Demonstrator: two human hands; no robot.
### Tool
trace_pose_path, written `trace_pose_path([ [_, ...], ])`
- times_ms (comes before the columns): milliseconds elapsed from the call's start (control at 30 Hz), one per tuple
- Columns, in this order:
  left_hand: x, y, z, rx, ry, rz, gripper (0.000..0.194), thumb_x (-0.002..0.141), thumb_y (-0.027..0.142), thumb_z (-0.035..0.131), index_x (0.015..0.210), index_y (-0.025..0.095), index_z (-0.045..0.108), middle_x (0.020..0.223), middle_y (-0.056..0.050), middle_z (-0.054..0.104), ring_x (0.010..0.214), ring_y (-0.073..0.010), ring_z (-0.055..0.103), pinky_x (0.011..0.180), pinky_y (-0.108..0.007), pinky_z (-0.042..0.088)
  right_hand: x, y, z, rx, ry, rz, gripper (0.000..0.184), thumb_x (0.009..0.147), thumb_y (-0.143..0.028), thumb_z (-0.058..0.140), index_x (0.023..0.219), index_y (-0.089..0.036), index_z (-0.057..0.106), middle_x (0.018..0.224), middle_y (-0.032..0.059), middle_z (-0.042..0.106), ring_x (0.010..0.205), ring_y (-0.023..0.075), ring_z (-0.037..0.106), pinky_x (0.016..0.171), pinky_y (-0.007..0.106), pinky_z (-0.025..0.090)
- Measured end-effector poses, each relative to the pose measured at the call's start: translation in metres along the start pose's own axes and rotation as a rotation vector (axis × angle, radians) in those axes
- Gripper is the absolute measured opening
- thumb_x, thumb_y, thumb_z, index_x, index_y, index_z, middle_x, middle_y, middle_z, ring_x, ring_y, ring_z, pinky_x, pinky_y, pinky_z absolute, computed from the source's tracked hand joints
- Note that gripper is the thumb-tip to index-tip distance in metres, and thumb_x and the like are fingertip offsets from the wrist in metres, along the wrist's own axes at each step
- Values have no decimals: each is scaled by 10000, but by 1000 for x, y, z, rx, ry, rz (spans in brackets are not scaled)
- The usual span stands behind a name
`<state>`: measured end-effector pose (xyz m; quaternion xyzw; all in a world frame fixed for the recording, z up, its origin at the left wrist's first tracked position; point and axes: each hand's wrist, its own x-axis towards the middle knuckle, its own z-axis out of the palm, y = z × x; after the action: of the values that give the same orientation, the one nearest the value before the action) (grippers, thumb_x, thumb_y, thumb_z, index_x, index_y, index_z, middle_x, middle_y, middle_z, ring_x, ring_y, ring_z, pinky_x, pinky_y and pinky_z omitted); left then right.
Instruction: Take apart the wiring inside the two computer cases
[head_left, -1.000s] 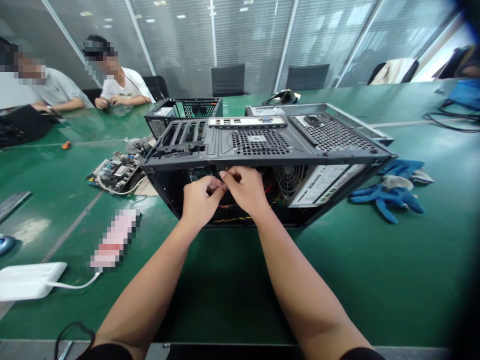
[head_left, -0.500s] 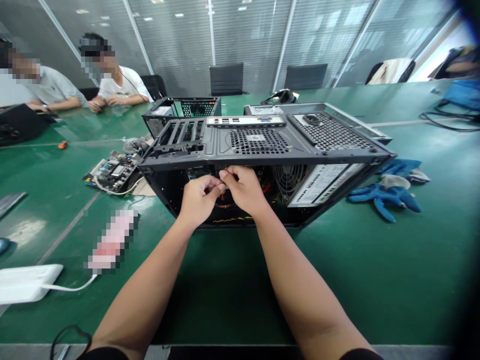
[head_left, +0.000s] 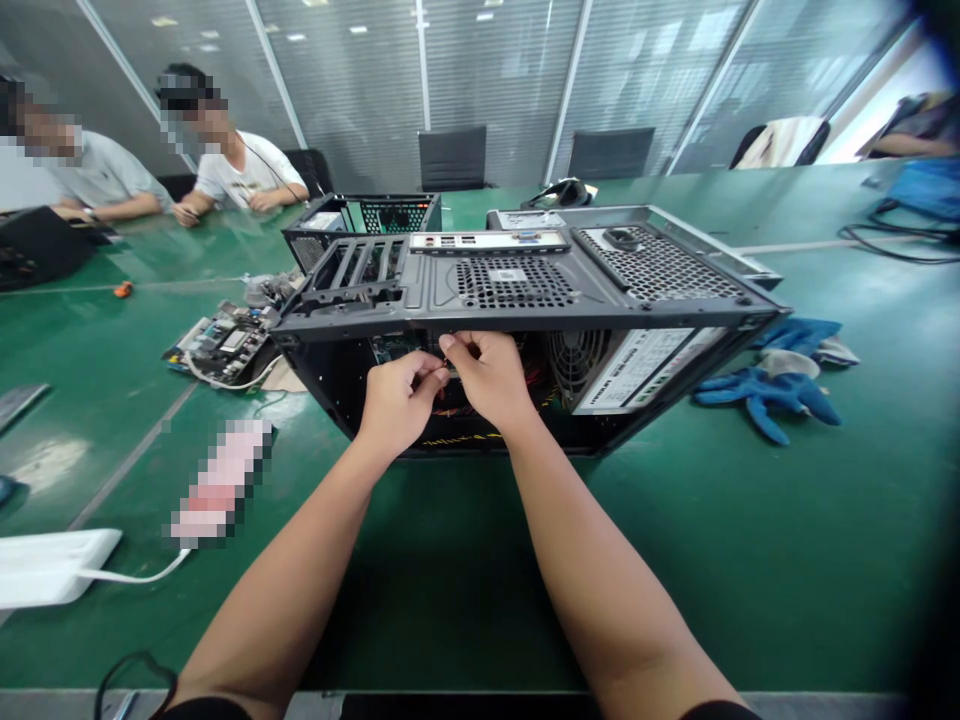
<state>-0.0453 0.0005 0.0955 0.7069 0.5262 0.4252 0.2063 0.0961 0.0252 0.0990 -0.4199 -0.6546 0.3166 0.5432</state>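
A black computer case (head_left: 420, 318) stands on the green table with its open side toward me and its vented back panel on top. My left hand (head_left: 400, 398) reaches into the opening, thumb and forefinger pinched together. Beside it, almost touching, my right hand (head_left: 487, 372) is also closed in a pinch. Whatever lies between the fingertips is too small to make out; thin coloured wires show just around them. To the right of my hands, inside the case, sits the power supply (head_left: 630, 370) with its fan and white label. The case's depths are dark.
Left of the case lies a bare motherboard (head_left: 229, 342) with a cable. Blue gloves (head_left: 772, 395) lie at the right. A pink phone (head_left: 221, 480) is wired to a white power bank (head_left: 56, 565). Another open case (head_left: 367, 215) stands behind. Two people sit at the far left.
My hands keep almost the same place and pinch. The view has shifted very slightly. The seated person in white has moved their hands a little apart.
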Motion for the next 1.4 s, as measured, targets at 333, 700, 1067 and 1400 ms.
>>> trace_pose_path([
  [333,3,-8,1,-422,-128,-60,188,839,332,656,782,154,669,688,-18,692,613,-133,630,608,-248,491,1,7,3,249,-37,59,358,886,-394,561,603,-206,450,582,-44,391,569,105,355,550,275,291],
  [700,-1,9,4,61,157,58,51,773,224,646,740,189,629,667,16,686,604,-120,612,612,-240,463,-2,-1,5,-58,43,-29,344,887,-317,574,573,-208,485,532,-36,467,539,118,411,588,303,324],
  [1067,5,12,-2,102,100,-51,118,791,267,666,709,184,648,635,10,683,579,-136,596,563,-249,421,-1,-1,4,-36,-13,-21,342,896,-319,540,583,-208,458,556,-37,443,569,120,410,599,301,314],
  [1400,4,6,2,-16,15,-14,159,850,265,586,745,171,660,617,9,654,541,-117,551,529,-241,386,1,-1,-1,105,-93,-2,343,905,-343,520,594,-215,450,586,-20,499,596,128,463,598,285,364],
])
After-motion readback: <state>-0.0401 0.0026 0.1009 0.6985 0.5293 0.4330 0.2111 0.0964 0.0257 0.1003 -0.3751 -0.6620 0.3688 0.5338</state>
